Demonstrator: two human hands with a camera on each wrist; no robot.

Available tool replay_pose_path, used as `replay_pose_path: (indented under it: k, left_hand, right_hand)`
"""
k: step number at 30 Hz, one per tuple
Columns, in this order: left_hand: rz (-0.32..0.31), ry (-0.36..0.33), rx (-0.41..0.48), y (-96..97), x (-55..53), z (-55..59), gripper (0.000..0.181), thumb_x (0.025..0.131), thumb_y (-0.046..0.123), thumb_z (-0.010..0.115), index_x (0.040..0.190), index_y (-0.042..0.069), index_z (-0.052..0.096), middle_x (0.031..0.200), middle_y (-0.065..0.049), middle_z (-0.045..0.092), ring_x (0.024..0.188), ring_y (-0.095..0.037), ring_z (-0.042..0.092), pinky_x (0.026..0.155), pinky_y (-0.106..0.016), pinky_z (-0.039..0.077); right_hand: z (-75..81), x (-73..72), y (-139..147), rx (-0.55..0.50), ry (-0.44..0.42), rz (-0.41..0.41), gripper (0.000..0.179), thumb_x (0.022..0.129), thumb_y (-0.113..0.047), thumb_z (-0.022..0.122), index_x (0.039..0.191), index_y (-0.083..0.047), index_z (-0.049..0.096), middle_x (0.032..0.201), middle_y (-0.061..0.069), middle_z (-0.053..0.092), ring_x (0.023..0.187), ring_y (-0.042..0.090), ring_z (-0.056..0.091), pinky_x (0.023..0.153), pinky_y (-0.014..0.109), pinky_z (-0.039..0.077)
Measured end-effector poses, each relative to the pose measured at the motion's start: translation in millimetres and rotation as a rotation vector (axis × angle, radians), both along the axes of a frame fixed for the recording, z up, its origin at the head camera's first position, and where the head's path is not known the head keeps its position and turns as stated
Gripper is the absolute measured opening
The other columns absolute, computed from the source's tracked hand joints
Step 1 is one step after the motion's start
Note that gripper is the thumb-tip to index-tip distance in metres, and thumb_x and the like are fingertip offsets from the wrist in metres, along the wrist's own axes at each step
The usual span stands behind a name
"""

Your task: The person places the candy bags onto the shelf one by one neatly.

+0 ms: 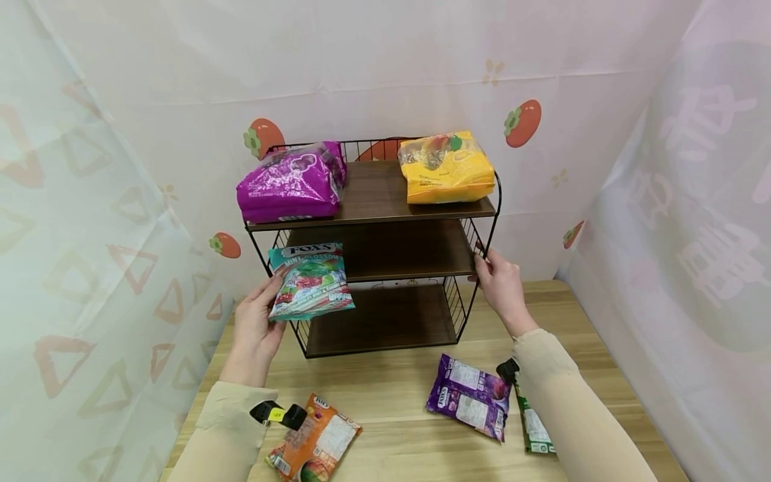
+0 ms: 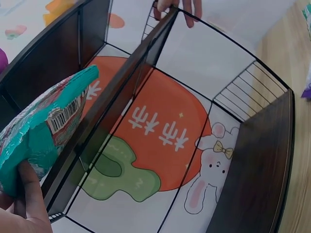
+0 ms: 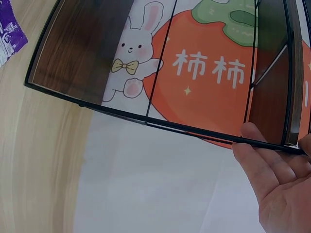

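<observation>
My left hand [image 1: 255,331] pinches the left side of a teal bag of Fox's mint candy [image 1: 313,284], its printed front facing me. The bag hangs before the left part of the middle shelf [image 1: 400,248] of a three-tier rack with dark boards and a black wire frame. In the left wrist view the bag's barcode side [image 2: 65,116] leans close to the shelf edge. At the rack's right side, my right hand [image 1: 501,284] grips the frame beside the middle shelf. The right wrist view shows its fingers [image 3: 260,167] at the black wire [image 3: 194,130].
On the top shelf [image 1: 373,191] sit a magenta bag [image 1: 292,187] at left and a yellow bag [image 1: 452,175] at right. An orange candy bag [image 1: 322,435], a purple Fox's bag [image 1: 472,395] and a green bag [image 1: 536,428], partly behind my right sleeve, lie on the wooden table [image 1: 397,415].
</observation>
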State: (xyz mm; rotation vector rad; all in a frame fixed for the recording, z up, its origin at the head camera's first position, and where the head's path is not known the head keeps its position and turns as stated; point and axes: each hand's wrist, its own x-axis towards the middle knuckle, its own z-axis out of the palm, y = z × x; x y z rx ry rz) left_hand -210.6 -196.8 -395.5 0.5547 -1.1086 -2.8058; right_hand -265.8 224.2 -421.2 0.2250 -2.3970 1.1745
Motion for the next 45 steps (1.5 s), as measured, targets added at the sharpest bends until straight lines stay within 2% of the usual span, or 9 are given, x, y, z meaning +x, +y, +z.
replay_pose_path:
  k: [3,9,15,18,25,31,35,40,45]
  left_hand:
    - [-0.021,-0.007,0.030,-1.2,0.1,0.2,0.019,0.097,0.008,0.069,0.116,0.004,0.066,0.106,-0.008,0.074,0.097,-0.015,0.073,0.079,-0.025,0.060]
    - [-0.045,-0.021,0.025,-1.9,0.8,1.7,0.019,0.097,0.007,0.069,0.114,0.001,0.064,0.106,-0.008,0.075,0.100,-0.014,0.072,0.083,-0.026,0.059]
    - [-0.101,-0.079,-0.009,-1.0,0.3,2.1,0.027,0.100,0.012,0.066,0.123,0.001,0.058,0.101,-0.007,0.076,0.096,-0.013,0.073,0.082,-0.025,0.059]
    - [-0.117,-0.092,-0.096,0.7,0.3,2.2,0.030,0.102,0.018,0.063,0.126,0.002,0.053,0.098,-0.005,0.076,0.092,-0.012,0.073,0.080,-0.024,0.059]
    - [-0.224,-0.109,-0.386,2.3,4.2,4.0,0.042,0.108,0.035,0.051,0.136,0.005,0.043,0.093,0.000,0.073,0.085,-0.009,0.072,0.075,-0.028,0.060]
    - [-0.347,-0.062,-0.534,0.1,7.4,4.0,0.058,0.110,0.042,0.038,0.150,0.002,0.026,0.100,0.000,0.070,0.088,-0.009,0.072,0.078,-0.034,0.061]
    - [-0.386,-0.031,-0.484,-0.8,7.4,3.2,0.062,0.110,0.042,0.041,0.153,0.002,0.022,0.105,-0.002,0.069,0.092,-0.011,0.072,0.081,-0.034,0.061]
    - [-0.414,0.031,-0.275,-1.0,8.2,2.7,0.070,0.109,0.039,0.046,0.159,0.002,0.015,0.111,-0.007,0.071,0.100,-0.015,0.073,0.086,-0.034,0.060]
    - [-0.416,0.074,-0.125,-0.6,11.1,3.1,0.068,0.108,0.034,0.048,0.159,0.004,0.015,0.115,-0.011,0.072,0.104,-0.019,0.073,0.089,-0.033,0.058]
  right_hand:
    - [0.1,0.1,-0.2,0.004,-0.002,-0.005,0.024,0.107,-0.012,0.052,0.114,0.004,0.068,0.075,0.020,0.074,0.044,0.006,0.052,0.039,0.020,0.032]
    - [0.9,0.7,-0.2,0.005,-0.007,-0.004,0.030,0.107,-0.012,0.051,0.130,0.001,0.065,0.076,0.020,0.074,0.051,0.022,0.064,0.041,0.021,0.037]
    - [1.0,0.7,-0.3,0.007,-0.013,0.002,0.027,0.107,-0.011,0.050,0.124,0.003,0.066,0.075,0.020,0.074,0.047,0.010,0.057,0.040,0.021,0.035]
    - [0.8,0.5,-0.6,0.016,-0.008,-0.004,0.025,0.107,-0.013,0.050,0.117,0.003,0.067,0.074,0.019,0.074,0.047,0.011,0.058,0.041,0.022,0.038]
    - [1.5,1.2,-1.2,0.000,-0.018,0.009,0.024,0.108,-0.013,0.050,0.108,0.004,0.066,0.076,0.021,0.074,0.061,0.038,0.071,0.042,0.022,0.041]
    - [1.4,1.5,-1.1,0.012,-0.009,0.007,0.023,0.107,-0.013,0.050,0.100,0.003,0.065,0.074,0.020,0.074,0.058,0.036,0.069,0.042,0.023,0.040]
    - [1.2,1.4,-0.7,0.017,-0.009,0.002,0.023,0.107,-0.013,0.050,0.099,0.003,0.065,0.073,0.019,0.074,0.053,0.030,0.066,0.042,0.024,0.040]
    - [1.1,1.3,-0.7,0.019,0.003,-0.003,0.022,0.107,-0.012,0.051,0.099,0.003,0.066,0.072,0.019,0.073,0.049,0.024,0.064,0.041,0.023,0.038]
    - [0.5,1.0,-0.8,0.002,0.003,0.000,0.021,0.106,-0.012,0.052,0.102,0.004,0.066,0.073,0.020,0.073,0.055,0.033,0.069,0.039,0.021,0.037]
